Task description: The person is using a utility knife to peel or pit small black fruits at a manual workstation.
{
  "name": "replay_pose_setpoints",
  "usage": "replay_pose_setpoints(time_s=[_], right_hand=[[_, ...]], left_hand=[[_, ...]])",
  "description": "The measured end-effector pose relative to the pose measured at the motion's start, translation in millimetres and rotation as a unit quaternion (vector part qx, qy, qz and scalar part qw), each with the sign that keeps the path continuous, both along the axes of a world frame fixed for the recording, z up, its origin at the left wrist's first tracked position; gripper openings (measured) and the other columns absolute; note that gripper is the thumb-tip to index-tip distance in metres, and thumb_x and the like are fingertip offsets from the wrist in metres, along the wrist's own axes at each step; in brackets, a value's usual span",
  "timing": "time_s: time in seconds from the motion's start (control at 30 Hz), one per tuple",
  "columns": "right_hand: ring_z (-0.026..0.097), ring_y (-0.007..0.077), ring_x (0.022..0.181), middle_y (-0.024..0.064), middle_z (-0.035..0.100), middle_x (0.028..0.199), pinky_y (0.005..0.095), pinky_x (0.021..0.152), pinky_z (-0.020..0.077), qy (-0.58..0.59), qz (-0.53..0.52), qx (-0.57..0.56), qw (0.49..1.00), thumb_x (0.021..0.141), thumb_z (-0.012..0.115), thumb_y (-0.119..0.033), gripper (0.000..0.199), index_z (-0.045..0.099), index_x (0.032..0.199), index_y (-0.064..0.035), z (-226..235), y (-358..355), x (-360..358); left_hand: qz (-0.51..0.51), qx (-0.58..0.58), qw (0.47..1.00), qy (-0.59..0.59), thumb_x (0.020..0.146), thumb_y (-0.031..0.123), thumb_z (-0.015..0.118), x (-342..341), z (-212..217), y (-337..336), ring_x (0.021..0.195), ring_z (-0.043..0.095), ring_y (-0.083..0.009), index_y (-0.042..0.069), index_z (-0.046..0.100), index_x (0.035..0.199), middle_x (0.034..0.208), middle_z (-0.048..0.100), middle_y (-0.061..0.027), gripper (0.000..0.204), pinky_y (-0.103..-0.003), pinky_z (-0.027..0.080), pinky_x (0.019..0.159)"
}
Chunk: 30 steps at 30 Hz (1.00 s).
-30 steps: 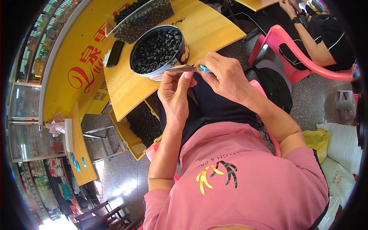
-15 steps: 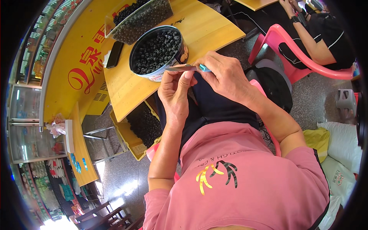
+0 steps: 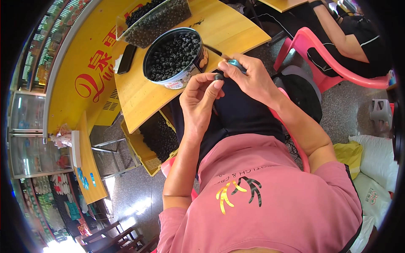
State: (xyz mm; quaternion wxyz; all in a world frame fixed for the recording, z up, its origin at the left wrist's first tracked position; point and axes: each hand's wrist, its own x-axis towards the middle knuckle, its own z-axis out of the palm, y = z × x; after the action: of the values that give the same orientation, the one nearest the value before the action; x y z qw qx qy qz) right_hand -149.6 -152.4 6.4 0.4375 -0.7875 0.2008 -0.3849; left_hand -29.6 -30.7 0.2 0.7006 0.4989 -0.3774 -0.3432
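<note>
My left hand (image 3: 198, 99) pinches a small dark round piece (image 3: 218, 77) between thumb and fingertips, above my lap. Close beside it, my right hand (image 3: 255, 80) is closed around the blue handle of a small knife (image 3: 237, 65). The knife's dark, narrow blade points up and left, apart from the piece, toward the tub's right side. Just beyond my hands, a round tub (image 3: 172, 83) full of similar black pieces stands at the table's near edge. Whether the held piece is a fruit or a nut, I cannot tell.
On the wooden table (image 3: 137, 101), a clear box (image 3: 166, 23) of black pieces stands behind the tub, and a flat black object (image 3: 126, 60) lies left. Below is a yellow crate (image 3: 147, 160) of dark bits. Right are a pink chair (image 3: 337, 63) and another person (image 3: 352, 48).
The knife blade has swung from lying level across my left fingertips to pointing up and away. The dark piece now shows in my left fingers. The other person's arm has shifted.
</note>
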Motion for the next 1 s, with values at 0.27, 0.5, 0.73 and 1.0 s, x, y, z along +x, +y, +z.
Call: replay_pose_setpoints(time_s=[0.27, 0.5, 0.73, 1.0], right_hand=[[0.044, 0.004, 0.069, -0.0027, 0.053, 0.073, 0.0214, 0.059, 0.0388, -0.002, 0.067, 0.121, 0.99, 0.093, 0.066, -0.026, 0.027, 0.065, 0.097, 0.0006, -2, 5, 2], [0.051, 0.0031, 0.075, -0.0026, 0.059, 0.08, 0.0204, 0.067, 0.0413, 0.003, 0.094, 0.183, 0.979, 0.094, 0.063, -0.018, 0.019, 0.065, 0.097, 0.0001, -7, 13, 8], [0.056, 0.0049, 0.075, 0.0007, 0.061, 0.079, 0.0197, 0.068, 0.0431, 0.057, 0.084, 0.189, 0.977, 0.092, 0.066, -0.023, 0.025, 0.063, 0.099, 0.001, 0, 11, 6], [0.038, -0.0005, 0.057, -0.0036, 0.056, 0.074, 0.0163, 0.051, 0.0277, 0.02, 0.073, 0.176, 0.982, 0.094, 0.063, -0.027, 0.023, 0.065, 0.098, -0.004, -6, 3, 5]], left_hand=[[0.022, 0.027, 0.999, -0.039, 0.089, 0.003, 0.067, -7, -5, -2, 0.078, 0.059, -0.0056, -0.002, 0.061, 0.103, 0.091, 0.064, -0.0014, 0.016, -0.02, 0.049, 0.068], [0.025, 0.044, 0.995, -0.081, 0.085, 0.005, 0.071, 6, -16, 13, 0.076, 0.059, -0.0054, 0.001, 0.061, 0.097, 0.083, 0.062, -0.0005, 0.016, -0.021, 0.048, 0.067], [0.214, 0.032, 0.973, -0.083, 0.088, 0.003, 0.068, 60, -10, 83, 0.075, 0.058, -0.0058, 0.0, 0.062, 0.103, 0.088, 0.065, -0.0021, 0.017, -0.019, 0.047, 0.067], [0.514, 0.125, 0.812, -0.246, 0.087, 0.01, 0.069, 192, -40, 200, 0.076, 0.056, -0.0095, 0.002, 0.064, 0.106, 0.09, 0.063, -0.0038, 0.021, -0.021, 0.045, 0.07]])
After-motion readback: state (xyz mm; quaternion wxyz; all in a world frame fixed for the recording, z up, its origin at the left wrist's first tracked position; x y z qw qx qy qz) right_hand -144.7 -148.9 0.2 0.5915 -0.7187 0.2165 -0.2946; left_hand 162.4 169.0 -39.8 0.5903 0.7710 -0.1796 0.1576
